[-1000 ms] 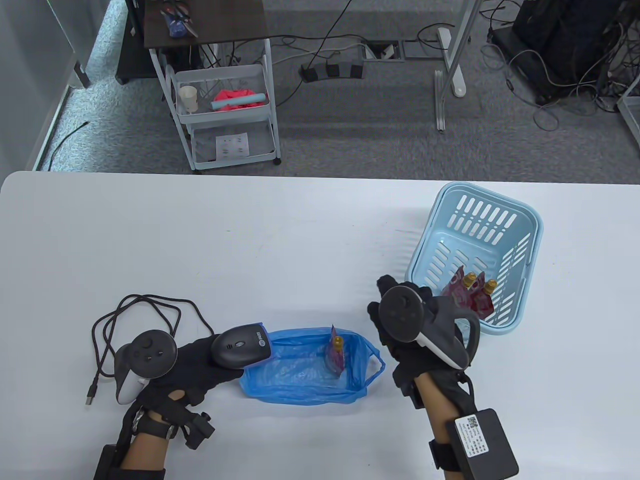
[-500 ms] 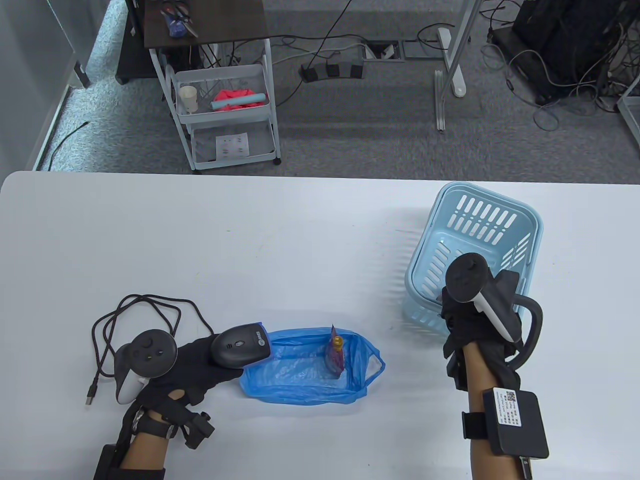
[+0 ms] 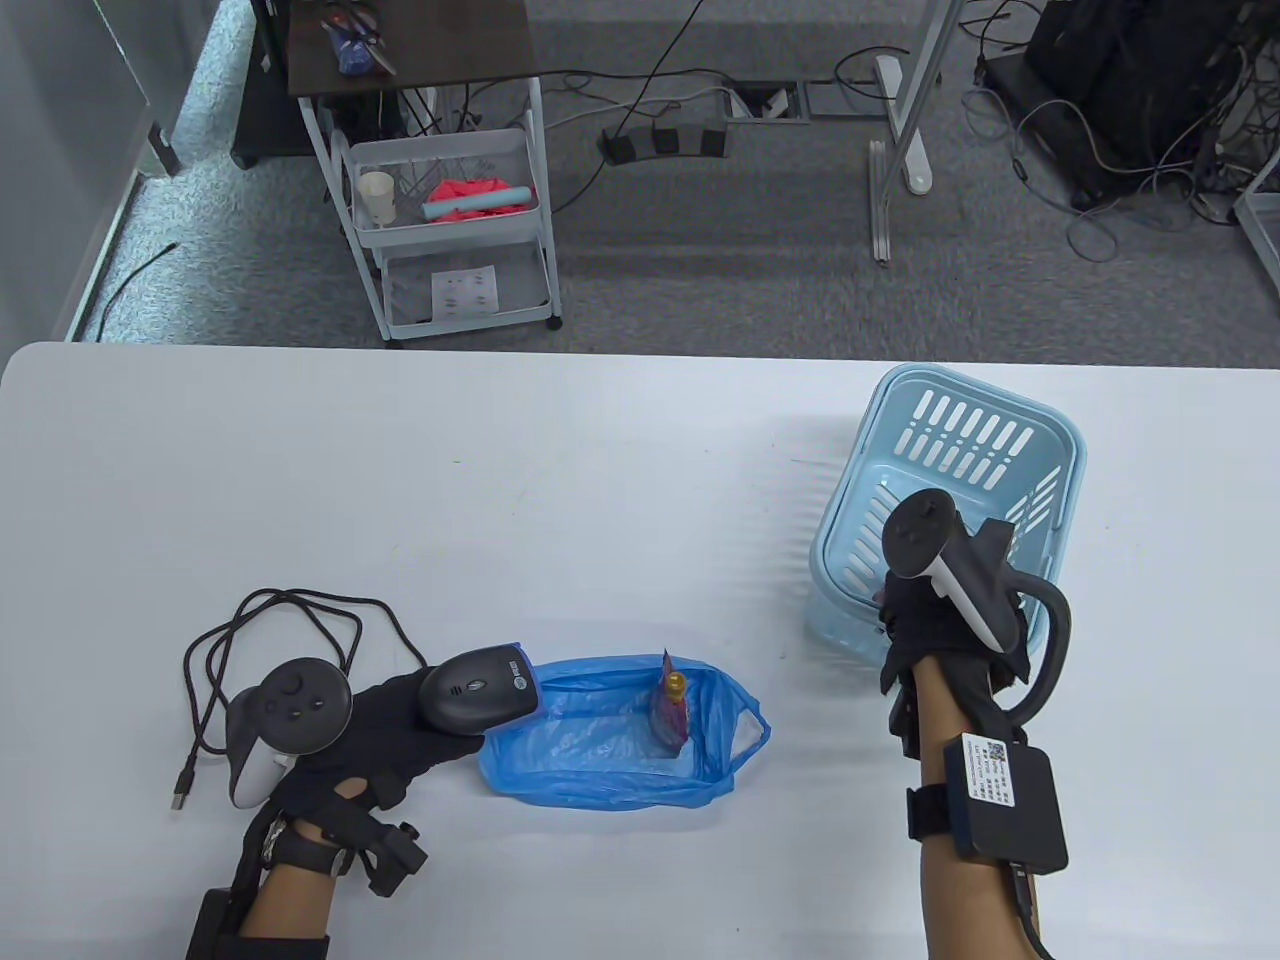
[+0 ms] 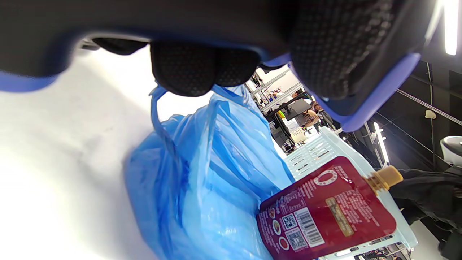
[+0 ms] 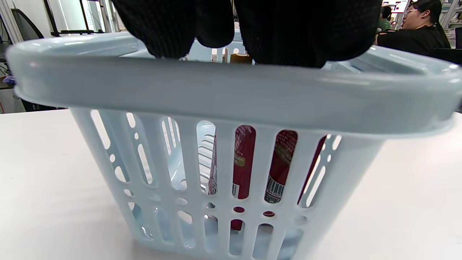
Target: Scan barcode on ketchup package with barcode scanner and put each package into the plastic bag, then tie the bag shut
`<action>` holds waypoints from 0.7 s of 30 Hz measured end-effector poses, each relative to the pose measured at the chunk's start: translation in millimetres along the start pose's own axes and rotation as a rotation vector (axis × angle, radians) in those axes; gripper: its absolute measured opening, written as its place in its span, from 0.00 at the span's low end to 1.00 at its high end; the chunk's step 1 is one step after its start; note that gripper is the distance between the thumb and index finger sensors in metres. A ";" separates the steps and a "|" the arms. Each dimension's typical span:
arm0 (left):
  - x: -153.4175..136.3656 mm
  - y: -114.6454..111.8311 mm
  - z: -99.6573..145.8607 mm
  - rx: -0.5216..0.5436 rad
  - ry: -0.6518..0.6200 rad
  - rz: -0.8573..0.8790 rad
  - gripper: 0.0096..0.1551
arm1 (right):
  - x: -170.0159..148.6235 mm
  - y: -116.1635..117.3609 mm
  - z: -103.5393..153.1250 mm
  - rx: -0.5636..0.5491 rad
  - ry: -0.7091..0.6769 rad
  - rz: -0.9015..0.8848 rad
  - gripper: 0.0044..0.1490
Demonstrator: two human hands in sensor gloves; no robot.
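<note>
Left hand [image 3: 385, 720] grips the barcode scanner [image 3: 480, 687] beside the blue plastic bag [image 3: 600, 740], which holds 1 ketchup package [image 3: 672, 705]. Right hand [image 3: 945, 625] reaches into the basket [image 3: 960, 440]; its grip cannot be determined.

White table [image 3: 500, 480] filling lower half. Grey carpet [image 3: 700, 290] showing beyond far edge. White wire cart [image 3: 450, 230] standing at eleven o'clock, dark tabletop [image 3: 410, 40] over it. Power strip [image 3: 665, 140] lying at twelve. Cables [image 3: 1120, 170] tangling at two o'clock. Ceiling light strips [image 4: 451, 27] glowing.
</note>
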State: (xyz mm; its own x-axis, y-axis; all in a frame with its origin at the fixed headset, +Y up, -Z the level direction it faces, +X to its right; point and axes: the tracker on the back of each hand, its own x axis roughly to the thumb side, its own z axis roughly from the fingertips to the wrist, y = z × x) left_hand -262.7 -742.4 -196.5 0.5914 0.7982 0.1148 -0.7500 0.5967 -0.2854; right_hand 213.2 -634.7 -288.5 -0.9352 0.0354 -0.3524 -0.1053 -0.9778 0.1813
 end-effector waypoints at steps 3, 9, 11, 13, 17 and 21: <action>-0.1 0.2 -0.1 0.000 0.000 0.002 0.29 | -0.3 3.3 -4.2 0.025 0.011 -0.018 0.39; -0.1 0.4 0.1 0.000 0.000 0.001 0.29 | 0.6 7.5 -11.3 0.015 0.026 -0.022 0.38; -0.3 0.5 0.1 0.000 0.000 0.001 0.29 | 1.0 8.6 -14.0 0.026 0.034 -0.028 0.37; -0.4 0.7 0.1 0.002 0.001 0.000 0.29 | 0.9 10.4 -17.1 0.035 0.042 -0.050 0.36; -0.8 1.2 0.2 0.005 0.002 0.004 0.29 | -0.4 13.2 -23.3 0.060 0.055 -0.089 0.33; -1.1 1.3 0.2 0.005 0.003 0.005 0.29 | -1.1 14.4 -27.1 0.073 0.067 -0.118 0.31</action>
State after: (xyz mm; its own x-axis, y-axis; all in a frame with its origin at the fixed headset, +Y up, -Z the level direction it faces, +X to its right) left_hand -264.4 -742.5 -196.8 0.5883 0.8011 0.1103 -0.7546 0.5929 -0.2811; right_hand 221.9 -654.3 -310.4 -0.8907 0.1326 -0.4348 -0.2392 -0.9501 0.2004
